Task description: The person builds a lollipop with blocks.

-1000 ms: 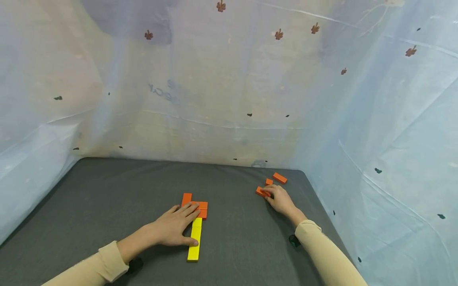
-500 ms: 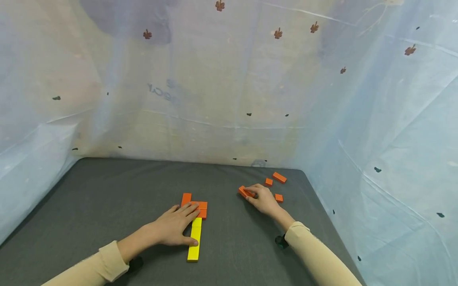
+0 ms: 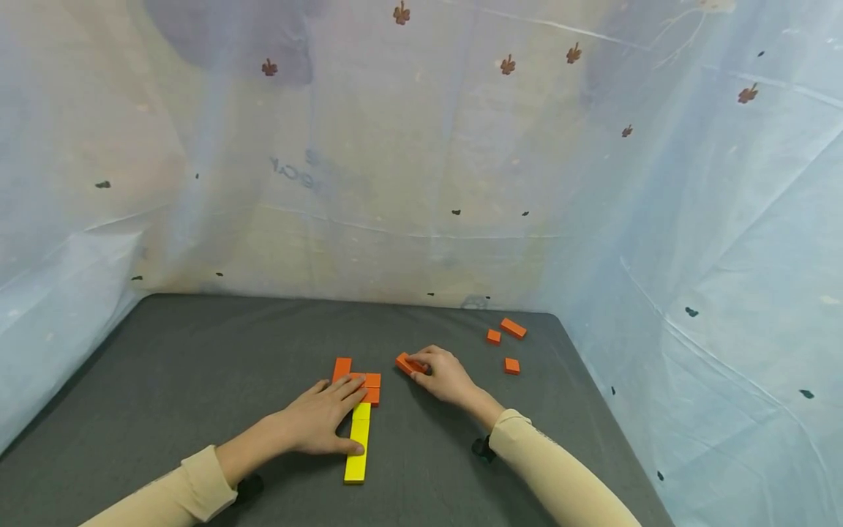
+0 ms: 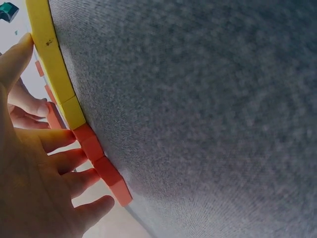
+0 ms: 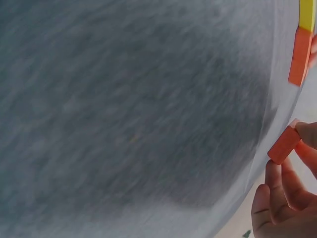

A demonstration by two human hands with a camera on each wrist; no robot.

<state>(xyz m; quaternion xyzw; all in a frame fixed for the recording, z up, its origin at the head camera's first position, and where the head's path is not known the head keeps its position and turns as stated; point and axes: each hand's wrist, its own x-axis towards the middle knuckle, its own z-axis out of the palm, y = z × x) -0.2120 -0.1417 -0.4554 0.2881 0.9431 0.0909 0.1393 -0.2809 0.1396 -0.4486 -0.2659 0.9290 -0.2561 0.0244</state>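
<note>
"How's the grip?"

"The right hand (image 3: pixel 444 375) pinches an orange rectangular block (image 3: pixel 405 363) below the frame's centre."

"And the left hand (image 3: pixel 321 419)?"

"Fingers spread over the joined orange blocks (image 3: pixel 372 396), thumb on the yellow blocks (image 3: pixel 360 430), lower centre. I'd press lightly so nothing skews, and level the pinched one before releasing."

"The three loose orange blocks (image 3: pixel 511 366)?"

"Right of centre, well apart. Leave them be."

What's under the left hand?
Under the left hand, orange blocks lie beneath some fingers and a yellow block beneath the thumb, both partly visible. In the head view, the fingers hide some orange tops; what the palm covers can't be seen there.
</note>
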